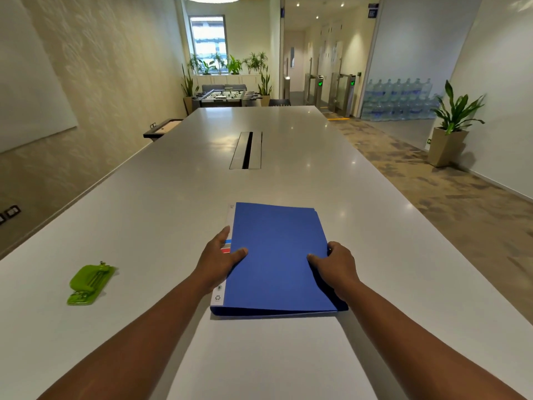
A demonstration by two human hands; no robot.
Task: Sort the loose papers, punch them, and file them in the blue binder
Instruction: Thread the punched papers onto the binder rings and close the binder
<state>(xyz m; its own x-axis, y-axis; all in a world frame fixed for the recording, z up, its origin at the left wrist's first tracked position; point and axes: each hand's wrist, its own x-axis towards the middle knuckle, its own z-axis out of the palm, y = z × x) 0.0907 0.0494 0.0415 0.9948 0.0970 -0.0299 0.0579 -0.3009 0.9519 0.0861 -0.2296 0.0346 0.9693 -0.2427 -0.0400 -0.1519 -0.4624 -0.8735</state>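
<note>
binder: blue binder (278, 255), closed, flat on the tabletop (173, 197) right in front of you, white label spine to your left, open edge to your right.
hands: your left hand (220, 255) grips the spine side, thumb on the cover; your right hand (334, 262) clamps the open edge, fingers curled under.
papers: white sheets (268, 356) just nearer than the binder, stacked, look unpunched.
punch: green hole punch (89, 284) well off to your left, untouched.
step: looks like positioning or opening the binder.
next: lift the cover from the right edge, or set the binder aside and punch first.
</note>
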